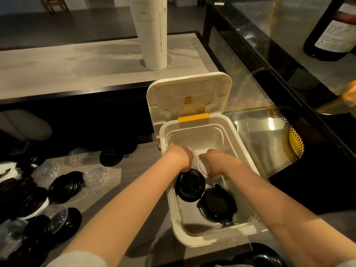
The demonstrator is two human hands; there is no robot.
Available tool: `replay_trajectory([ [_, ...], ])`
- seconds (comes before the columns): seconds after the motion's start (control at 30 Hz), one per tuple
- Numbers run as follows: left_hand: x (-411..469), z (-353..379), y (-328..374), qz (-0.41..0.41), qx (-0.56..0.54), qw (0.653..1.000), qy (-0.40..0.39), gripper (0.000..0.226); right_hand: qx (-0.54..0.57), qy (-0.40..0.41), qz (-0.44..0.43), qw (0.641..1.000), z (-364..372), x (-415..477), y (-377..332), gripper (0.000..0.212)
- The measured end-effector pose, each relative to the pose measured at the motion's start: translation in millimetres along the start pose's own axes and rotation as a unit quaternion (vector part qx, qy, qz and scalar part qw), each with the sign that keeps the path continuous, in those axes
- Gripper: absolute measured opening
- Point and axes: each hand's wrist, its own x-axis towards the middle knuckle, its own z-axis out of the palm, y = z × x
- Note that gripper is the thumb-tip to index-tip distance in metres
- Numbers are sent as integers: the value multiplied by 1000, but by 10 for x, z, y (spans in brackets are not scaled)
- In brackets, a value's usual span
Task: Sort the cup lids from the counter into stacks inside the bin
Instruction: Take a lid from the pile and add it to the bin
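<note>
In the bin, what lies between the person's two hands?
In the head view, a stack of clear lids sits between the left hand and the right hand, inside the white bin. Whether the fingers grip it is hidden.

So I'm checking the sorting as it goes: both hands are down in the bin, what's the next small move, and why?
Probably let go of the clear lids and lift both hands out. The left hand and right hand are setting them beside the black stacks inside the bin, and many lids remain on the counter.
</note>
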Motion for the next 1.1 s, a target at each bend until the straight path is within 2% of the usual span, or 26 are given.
replay_trajectory([
  [0.13, 53, 61, 1, -1, 3, 1000, -6, 44, -23, -4, 28, 999, 43, -63, -34, 76],
  [0.3, 33, 70, 1, -3, 6, 1000, 2, 45, -14, -15, 62, 998, -33, -132, -146, 55],
  [0.5, 12, 38, 6, -4, 20, 1000, -2, 45, -42, 22, 65, 997, -13, -122, -158, 55],
  [0.63, -58, -9, 8, -5, 36, 999, -3, 41, -33, 28, 46, 998, 30, -130, -120, 67],
  [0.73, -162, -17, -61, -13, 7, 998, 66, 36, -23, 33, 52, 998, 15, -157, -96, 82],
  [0.87, -389, 43, -267, -11, -79, 975, 208, 43, 96, 111, 51, 988, -148, -282, -101, 68],
  [0.93, -526, 105, -383, -12, -137, 954, 265, 48, 143, 156, 41, 976, -248, -380, -147, 68],
  [1.1, -870, 319, -738, -64, -226, 914, 332, 53, 217, 291, -6, 932, -538, -563, -566, 55],
])
